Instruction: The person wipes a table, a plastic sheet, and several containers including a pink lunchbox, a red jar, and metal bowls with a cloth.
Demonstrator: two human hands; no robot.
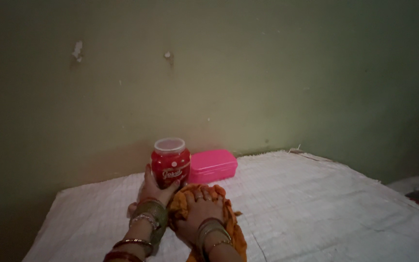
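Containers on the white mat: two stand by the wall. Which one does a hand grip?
The round red jar with the pale lid: the left hand cups its base. The flat pink lidded box beside it goes untouched.

forearms: cut off at bottom edge | orange cloth (229,225): mostly hidden under right hand (201,209) | jar (170,162) base: possibly hidden

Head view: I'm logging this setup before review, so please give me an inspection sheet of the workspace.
Surface: white woven mat, wrinkled, laid against the wall.
Job's things: red jar with pale lid, upright; orange cloth bunched beside it.
Clutter: pink lidded box, shut, behind the jar.
Hands: left hand cups the jar's base, its fingers curled round it; right hand presses on the cloth. Bangles on both wrists.
Cables: nothing seen.
Surroundings: dull green wall with chipped paint; dim light.
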